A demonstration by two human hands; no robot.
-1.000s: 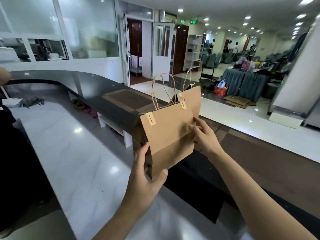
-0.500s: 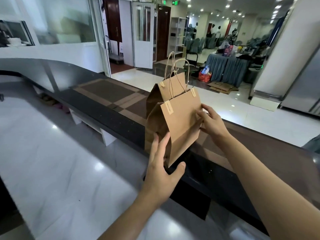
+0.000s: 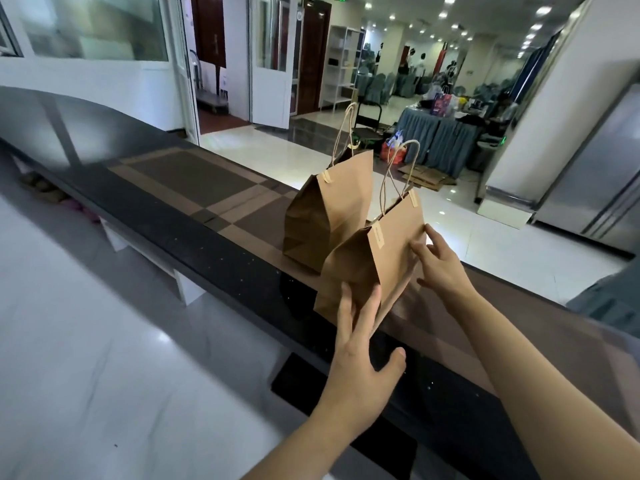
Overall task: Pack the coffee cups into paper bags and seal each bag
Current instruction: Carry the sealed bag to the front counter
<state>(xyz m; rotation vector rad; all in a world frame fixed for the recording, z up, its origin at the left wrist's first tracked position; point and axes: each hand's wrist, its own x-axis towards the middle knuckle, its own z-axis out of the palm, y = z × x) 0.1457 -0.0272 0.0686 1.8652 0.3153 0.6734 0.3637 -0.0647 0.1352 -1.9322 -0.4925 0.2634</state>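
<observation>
A brown paper bag (image 3: 391, 251) with twisted paper handles stands tilted on the dark counter (image 3: 173, 188). My left hand (image 3: 360, 348) touches its lower near corner with straight fingers, the thumb held off to the side. My right hand (image 3: 440, 268) rests spread fingers on the bag's right face and edge. Just behind it, to the left, a second brown paper bag (image 3: 332, 209) stands upright with its top closed. No coffee cups show; what is inside the bags is hidden.
The counter runs from far left to near right, with a white work surface (image 3: 86, 323) below it on my side. Beyond it are a glossy floor, a skirted table (image 3: 440, 133) with clutter, flattened cardboard (image 3: 426, 176) and a steel fridge (image 3: 602, 174).
The bag between my hands has moved right and come down beside the second bag. My left thumb has come off its front face. The camera has swung right.
</observation>
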